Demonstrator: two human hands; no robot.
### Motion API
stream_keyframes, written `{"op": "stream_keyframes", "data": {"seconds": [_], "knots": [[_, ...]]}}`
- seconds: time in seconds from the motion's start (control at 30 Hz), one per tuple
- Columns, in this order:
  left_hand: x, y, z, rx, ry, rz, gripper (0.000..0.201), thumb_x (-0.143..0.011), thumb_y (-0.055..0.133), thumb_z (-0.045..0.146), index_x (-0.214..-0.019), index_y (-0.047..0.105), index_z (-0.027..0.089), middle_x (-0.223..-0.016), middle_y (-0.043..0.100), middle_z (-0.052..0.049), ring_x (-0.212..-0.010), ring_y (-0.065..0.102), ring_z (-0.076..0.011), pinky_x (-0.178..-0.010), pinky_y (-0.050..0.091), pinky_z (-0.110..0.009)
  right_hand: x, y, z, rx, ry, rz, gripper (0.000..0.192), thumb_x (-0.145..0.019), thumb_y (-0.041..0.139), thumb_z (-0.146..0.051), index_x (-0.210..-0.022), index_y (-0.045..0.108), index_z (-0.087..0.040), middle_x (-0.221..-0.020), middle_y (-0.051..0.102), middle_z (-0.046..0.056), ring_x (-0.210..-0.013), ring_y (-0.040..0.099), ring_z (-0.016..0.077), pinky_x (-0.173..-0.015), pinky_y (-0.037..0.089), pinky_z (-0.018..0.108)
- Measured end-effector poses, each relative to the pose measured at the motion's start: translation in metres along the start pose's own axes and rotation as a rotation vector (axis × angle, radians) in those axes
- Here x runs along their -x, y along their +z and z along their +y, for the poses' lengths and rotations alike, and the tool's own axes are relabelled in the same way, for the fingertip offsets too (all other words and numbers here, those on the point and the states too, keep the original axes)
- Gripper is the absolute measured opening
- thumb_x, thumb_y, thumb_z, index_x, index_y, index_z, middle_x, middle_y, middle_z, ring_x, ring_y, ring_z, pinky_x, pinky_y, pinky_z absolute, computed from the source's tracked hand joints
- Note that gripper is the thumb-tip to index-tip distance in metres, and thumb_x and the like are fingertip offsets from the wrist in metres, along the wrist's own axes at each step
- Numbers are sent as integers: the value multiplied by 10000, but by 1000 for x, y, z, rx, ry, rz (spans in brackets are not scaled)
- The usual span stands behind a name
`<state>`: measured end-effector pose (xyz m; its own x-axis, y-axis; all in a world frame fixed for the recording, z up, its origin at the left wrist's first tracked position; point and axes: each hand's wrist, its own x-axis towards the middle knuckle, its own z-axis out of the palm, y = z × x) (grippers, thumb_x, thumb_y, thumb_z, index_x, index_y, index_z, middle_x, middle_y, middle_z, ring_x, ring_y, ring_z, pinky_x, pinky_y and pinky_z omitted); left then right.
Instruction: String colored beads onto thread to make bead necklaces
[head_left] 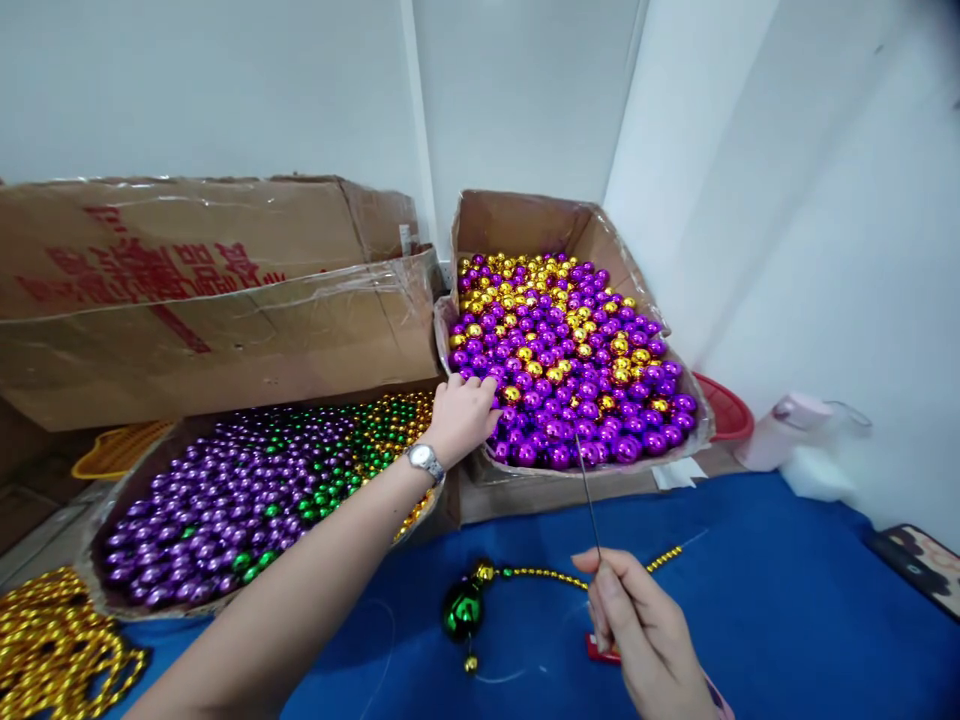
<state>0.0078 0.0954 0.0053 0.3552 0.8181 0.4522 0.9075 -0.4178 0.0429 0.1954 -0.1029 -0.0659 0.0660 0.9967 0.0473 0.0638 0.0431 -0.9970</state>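
Observation:
My left hand (463, 415), with a watch at the wrist, reaches over the near left edge of a carton (544, 482) of shiny purple beads (559, 455) and gold beads. Its fingers are curled down against the purple beads; what they pinch, if anything, is hidden. A long thin metal needle (589, 490) is pinched in my right hand (634, 620), its tip pointing up toward the purple beads. Behind that hand a string of small gold beads (544, 574) lies on the blue cloth (780, 590). At the string's left end are a gold bead (484, 572) and a large green ball (462, 610).
On the left, another carton (94, 560) holds purple, green and gold beads. Behind it stands a big cardboard box (225, 350). Gold bead strands (60, 640) lie front left. A red basket (724, 405), a pink bottle (784, 430) and a phone (919, 565) are right.

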Motion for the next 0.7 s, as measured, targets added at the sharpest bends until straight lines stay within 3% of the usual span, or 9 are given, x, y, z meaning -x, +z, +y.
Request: {"op": "stream_keyframes", "data": {"seconds": [0.17,0.3,0.43,0.5,0.63,0.7], "knots": [[2,4,5,24,-38,-7,344,-795,582,365,-1073,566,163,-1005,609,-160,-991,475,-345,-813,361,-458,-1,8,-6,39,6,3,398,-925,400,-511,-1052,558,-168,-565,479,-35,-510,488,115,-494,383,222],[-5,5,6,124,-60,-16,321,-766,617,290,-1060,583,164,-978,611,-153,-1009,488,-352,-856,337,-498,-1,9,-6,77,-31,-1,400,-933,385,-499,-1059,574,-169,-556,487,-35,-504,498,112,-488,394,211],[2,-6,8,282,-80,3,292,-838,544,305,-1095,559,169,-1045,602,-130,-965,554,-275,-863,394,-440,-2,9,-2,189,-95,31,360,-936,405,-447,-1057,613,-179,-544,508,-25,-489,520,116,-453,421,189],[17,-16,11,605,-142,0,308,-891,470,342,-1144,522,175,-1054,604,-109,-920,588,-220,-809,456,-369,-3,9,2,296,-188,34,309,-940,416,-391,-1044,632,-197,-566,550,-10,-555,591,133,-495,466,180],[63,-33,14,1683,-480,-91,263,-871,540,296,-1104,548,173,-950,630,-71,-826,628,-170,-761,512,-325,-7,11,11,484,-474,-15,214,-930,447,-239,-1042,627,-212,-873,694,42,-829,676,153,-725,519,185],[85,-37,14,1916,-620,-70,210,-830,607,220,-1029,582,157,-941,637,-63,-825,639,-162,-781,518,-310,-7,15,17,508,-562,-48,211,-922,452,-190,-1059,612,-202,-956,700,54,-852,678,150,-756,521,190]]}}
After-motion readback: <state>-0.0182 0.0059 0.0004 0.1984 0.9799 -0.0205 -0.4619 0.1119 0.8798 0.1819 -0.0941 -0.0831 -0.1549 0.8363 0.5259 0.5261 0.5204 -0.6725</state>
